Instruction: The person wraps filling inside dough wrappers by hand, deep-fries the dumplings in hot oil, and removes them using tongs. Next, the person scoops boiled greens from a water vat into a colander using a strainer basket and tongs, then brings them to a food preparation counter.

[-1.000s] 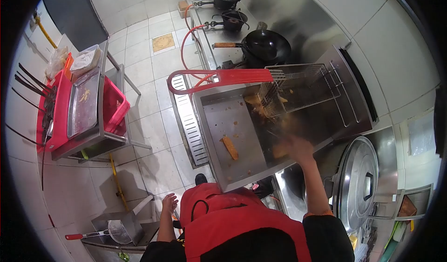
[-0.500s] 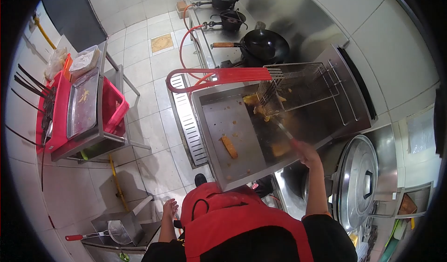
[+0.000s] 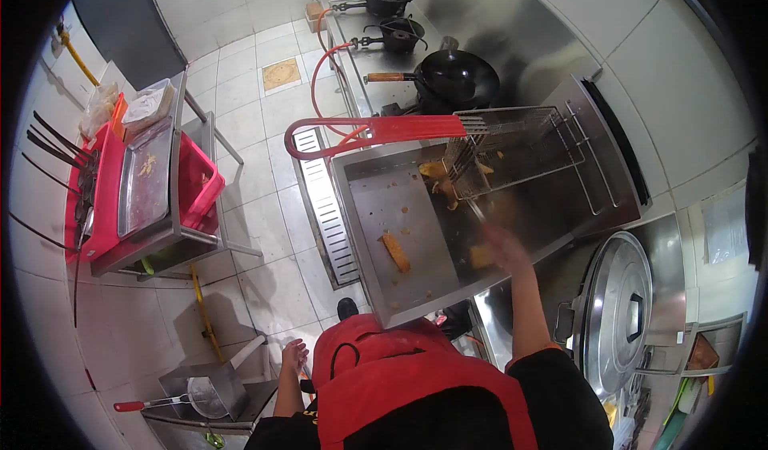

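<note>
My right hand [image 3: 510,250], smeared by motion, grips a red-handled metal utensil [image 3: 478,210] over the dark oil of a steel deep fryer [image 3: 364,294]. The utensil's far end reaches golden fried pieces [image 3: 433,172] beside a wire fry basket [image 3: 524,148], whose long red handle [image 3: 352,132] lies across the fryer. Near my right hand, another golden piece [image 3: 482,256] sits in the oil. One long fried piece [image 3: 394,252] rests on the fryer's flat left section among crumbs. My left hand [image 3: 294,356] hangs low beside my red apron [image 3: 416,370], fingers loosely bent, holding nothing.
Beyond the fryer, a black wok [image 3: 458,78] with a wooden handle stands near two gas burners [image 3: 400,34]. A big lidded pot [image 3: 620,314] is at the right. Leftward, a metal rack [image 3: 136,258] carries a tray [image 3: 148,174] and pink bins [image 3: 200,186]. A floor drain [image 3: 330,218] runs alongside.
My right hand has moved left and slightly forward over the oil, with the utensil in it. My left hand stays low by the apron. The view has shifted slightly.
</note>
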A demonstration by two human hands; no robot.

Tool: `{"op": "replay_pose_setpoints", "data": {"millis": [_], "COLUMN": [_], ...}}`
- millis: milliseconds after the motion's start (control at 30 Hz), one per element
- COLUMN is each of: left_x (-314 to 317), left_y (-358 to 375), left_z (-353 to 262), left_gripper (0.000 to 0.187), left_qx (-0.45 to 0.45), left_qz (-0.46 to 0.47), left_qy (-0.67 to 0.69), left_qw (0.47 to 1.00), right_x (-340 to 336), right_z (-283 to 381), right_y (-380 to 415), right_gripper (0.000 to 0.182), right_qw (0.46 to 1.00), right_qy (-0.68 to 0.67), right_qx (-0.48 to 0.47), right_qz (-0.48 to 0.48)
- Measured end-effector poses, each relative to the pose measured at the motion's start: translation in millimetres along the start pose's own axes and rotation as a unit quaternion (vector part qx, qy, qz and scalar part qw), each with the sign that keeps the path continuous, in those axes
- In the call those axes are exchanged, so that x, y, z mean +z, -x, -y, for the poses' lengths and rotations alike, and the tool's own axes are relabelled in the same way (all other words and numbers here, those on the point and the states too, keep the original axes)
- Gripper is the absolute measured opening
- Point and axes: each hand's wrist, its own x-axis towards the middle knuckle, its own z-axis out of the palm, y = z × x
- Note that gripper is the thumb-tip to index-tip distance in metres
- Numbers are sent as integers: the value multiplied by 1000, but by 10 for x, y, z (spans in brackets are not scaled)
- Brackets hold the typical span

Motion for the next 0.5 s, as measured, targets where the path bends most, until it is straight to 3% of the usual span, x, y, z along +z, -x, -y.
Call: {"op": "replay_pose_setpoints", "data": {"millis": [67, 167, 300, 333, 400, 500], "left_x": [-111, -44, -146, -119, -31, 151], "left_y": [-69, 60, -162, -173, -164, 13], "left_z": [85, 93, 197, 185, 135, -60], "left_gripper": [28, 28, 28, 28, 29, 31], "left_qx": [-4, 7, -39, -43, -43, -13], "left_qz": [33, 4, 19, 12, -3, -12], "left_qy": [31, -9, -12, -22, -30, -39], "left_qw": [999, 1000, 999, 999, 999, 999], "right_x": [-139, -251, -312, -327, -287, 113], "right_z": [33, 254, 257, 245, 222, 308], "right_y": [72, 424, 495, 517, 561, 890], "right_gripper": [27, 33, 27, 29, 35, 45], "right_qw": [998, 988, 944, 891, 734, 733], "right_qy": [62, 151, 290, 387, 560, 615], "right_qx": [6, 1, -132, -203, -331, -199], "right_qz": [-18, -23, -83, -124, -196, -212]}}
